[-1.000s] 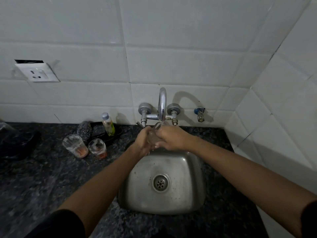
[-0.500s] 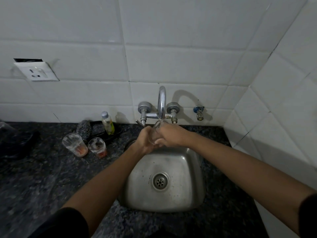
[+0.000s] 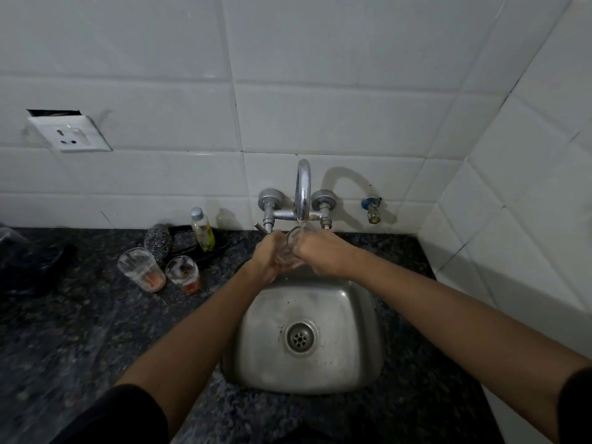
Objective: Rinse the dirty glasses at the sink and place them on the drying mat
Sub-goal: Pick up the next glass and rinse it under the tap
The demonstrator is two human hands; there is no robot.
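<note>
Head view, left to right. Upper left of frame: white wall socket [image 3: 69,136] set in pale tile. Far left edge, on the dark speckled surface [image 3: 80,331]: a dark crumpled shape, too dim to identify. Left of centre, two dirty glasses stand upright on the surface, just beside each other: larger glass [image 3: 142,269] with orange residue at the bottom, smaller glass [image 3: 183,274] with reddish residue. Behind them, near the wall: a steel scrubber [image 3: 157,241] and a small bottle [image 3: 202,229] with yellowish liquid, upright.

Centre: chrome tap [image 3: 302,193] on the wall, a thin stream of water falling from its spout. Directly under the spout, a clear glass [image 3: 293,248] held over the back edge of the steel sink [image 3: 362,315], mouth tilted toward the camera. Left hand [image 3: 267,256], fingers curled round the glass's left side. Right hand [image 3: 322,253], fingers wrapped round its right side. Drain in the middle of the basin.

Right of tap: small blue-capped valve [image 3: 371,208] on the wall. Far right: tiled side wall.
</note>
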